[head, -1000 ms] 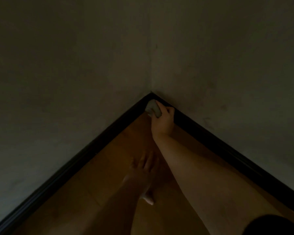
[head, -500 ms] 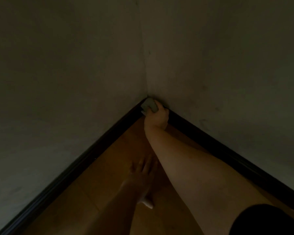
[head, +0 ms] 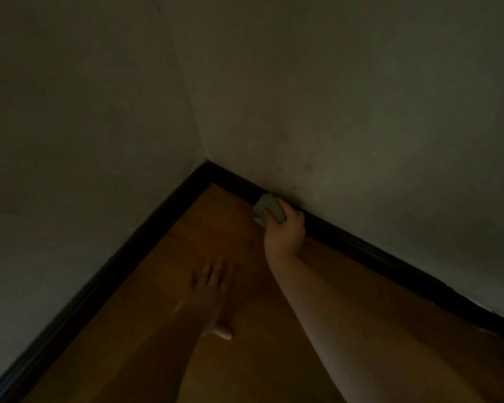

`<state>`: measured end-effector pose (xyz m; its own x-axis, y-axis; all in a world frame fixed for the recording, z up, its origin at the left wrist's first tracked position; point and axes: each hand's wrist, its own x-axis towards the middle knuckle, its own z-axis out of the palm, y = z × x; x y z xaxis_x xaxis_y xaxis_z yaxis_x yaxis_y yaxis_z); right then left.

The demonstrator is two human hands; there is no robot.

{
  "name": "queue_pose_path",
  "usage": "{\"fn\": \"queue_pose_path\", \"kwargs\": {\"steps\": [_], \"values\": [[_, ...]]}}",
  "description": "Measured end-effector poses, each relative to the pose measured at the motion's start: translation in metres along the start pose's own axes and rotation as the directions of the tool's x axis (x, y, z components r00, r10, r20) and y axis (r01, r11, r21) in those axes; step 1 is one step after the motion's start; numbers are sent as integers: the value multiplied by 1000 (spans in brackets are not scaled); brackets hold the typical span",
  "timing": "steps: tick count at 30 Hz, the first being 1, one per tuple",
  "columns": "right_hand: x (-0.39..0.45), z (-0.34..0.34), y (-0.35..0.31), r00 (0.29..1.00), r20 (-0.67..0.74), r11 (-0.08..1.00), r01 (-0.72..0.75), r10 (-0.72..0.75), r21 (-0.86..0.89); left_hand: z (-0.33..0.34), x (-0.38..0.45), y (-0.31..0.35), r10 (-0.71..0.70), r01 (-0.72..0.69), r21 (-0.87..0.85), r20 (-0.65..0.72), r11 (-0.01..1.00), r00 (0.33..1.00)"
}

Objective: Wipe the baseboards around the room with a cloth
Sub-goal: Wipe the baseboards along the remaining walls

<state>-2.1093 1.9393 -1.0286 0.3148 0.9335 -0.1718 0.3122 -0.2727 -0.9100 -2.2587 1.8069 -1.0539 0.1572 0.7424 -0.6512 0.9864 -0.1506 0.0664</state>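
Observation:
A black baseboard (head: pixel 361 245) runs along two walls that meet in a corner at the upper middle of the head view. My right hand (head: pixel 285 231) grips a crumpled grey cloth (head: pixel 269 209) and holds it against the right-hand baseboard, a short way to the right of the corner. My left hand (head: pixel 211 286) lies flat on the wooden floor with its fingers spread, pointing toward the corner. The room is dim.
Brown wooden floor (head: pixel 204 228) fills the wedge between the two baseboards. The left baseboard (head: pixel 93 289) runs down to the lower left. Plain pale walls (head: pixel 361 112) rise above both boards.
My right hand with the cloth has moved out of the corner and to the right along the right-hand baseboard. The left hand stays flat on the floor.

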Motion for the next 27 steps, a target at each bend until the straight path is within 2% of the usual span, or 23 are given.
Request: {"fn": "queue_pose_path", "kwargs": {"steps": [4,8,13,17,20,25,27], "values": [[-5,-44,20,998,-59,1000,-21,20,-14,-4,1,6,9,-10,48,17,999,1000],[-9,-79,39,992,-127,998,-13,6,-57,-8,7,24,172,-171,156,10,973,985],[-13,-115,61,981,-192,997,-17,4,-69,2,17,79,310,-301,123,-61,946,949],[-15,-147,78,970,-244,996,-33,13,-80,17,13,104,276,-270,140,-25,953,961],[-18,-170,89,966,-254,997,-54,41,-46,14,14,107,263,-258,138,-14,956,965],[-27,-192,101,934,-352,996,-84,67,-35,12,15,109,246,-244,142,0,959,969],[-32,-189,98,948,-316,996,-58,35,-63,10,13,109,247,-244,145,-2,959,969]]}}
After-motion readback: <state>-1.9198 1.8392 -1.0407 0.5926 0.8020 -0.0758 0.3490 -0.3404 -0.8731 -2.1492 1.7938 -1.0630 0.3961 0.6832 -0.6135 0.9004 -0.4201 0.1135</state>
